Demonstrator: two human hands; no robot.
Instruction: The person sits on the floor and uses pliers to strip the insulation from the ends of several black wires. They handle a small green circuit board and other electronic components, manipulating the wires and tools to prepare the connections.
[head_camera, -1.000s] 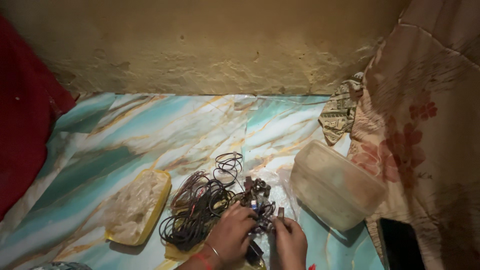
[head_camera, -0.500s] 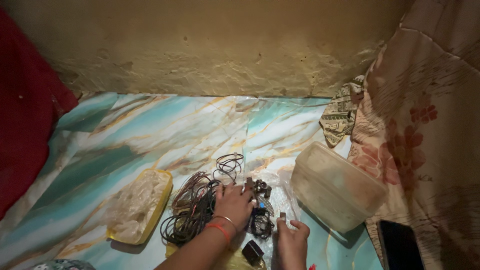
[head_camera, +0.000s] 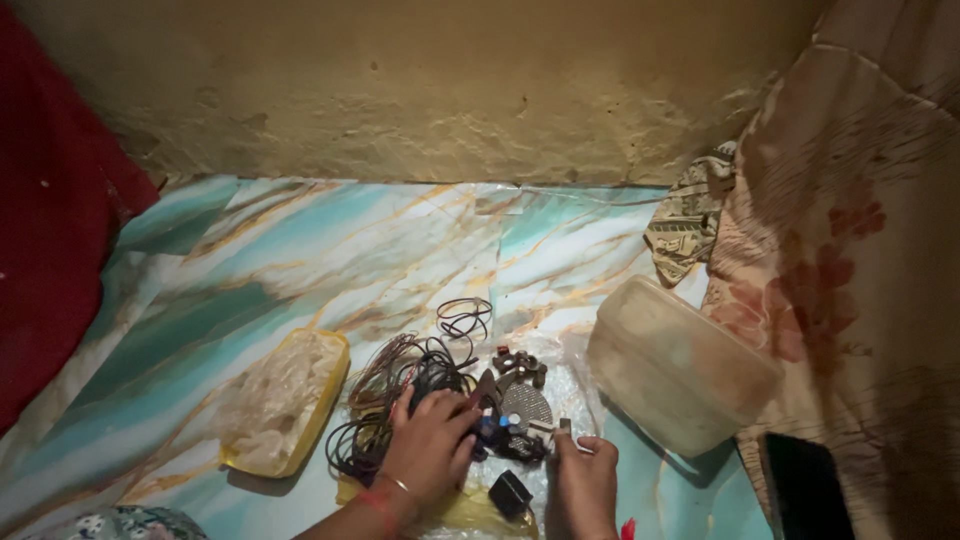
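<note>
Small parts pile (head_camera: 512, 405): a heap of little dark electronic bits, among them a round mesh disc and blue pieces, lying on a crinkled clear plastic sheet (head_camera: 570, 385) on the marbled teal floor (head_camera: 300, 250), low in the middle of the view between both hands.
Left hand (head_camera: 430, 445): laid palm-down over the left edge of the pile and the wire bundle, fingers (head_camera: 455, 410) spread and slightly curled; I cannot tell whether they pinch anything beneath. A bangle and red thread sit at the wrist.
Right hand (head_camera: 585, 475): just right of the pile, fingers drawn together around a small pale piece (head_camera: 563, 427) at their tips.
Black block (head_camera: 512, 492): a small dark cube between the two wrists, on yellowish plastic.
Wire bundle (head_camera: 400, 395): tangled dark and reddish leads, touching the pile; a smaller loose coil (head_camera: 465, 318) lies just beyond.
Risk, snagging: lifting any part may drag tangled leads and scatter the heap, since wires and parts overlap.
Risk, loss: tiny pieces could slide off the slick sheet onto the patterned floor, where they would be hard to spot in this dim light.
Yellow tray (head_camera: 325, 395): left of the wires, holding crumpled clear plastic.
Clear tub (head_camera: 680, 365): tilted on its side to the right, leaning toward the floral cloth (head_camera: 850, 230); a nudge from the right elbow might roll it onto the parts.
Dark flat slab (head_camera: 805, 490): by the cloth, near right corner.
Wall (head_camera: 450, 90): rough, ochre, at the far edge.
</note>
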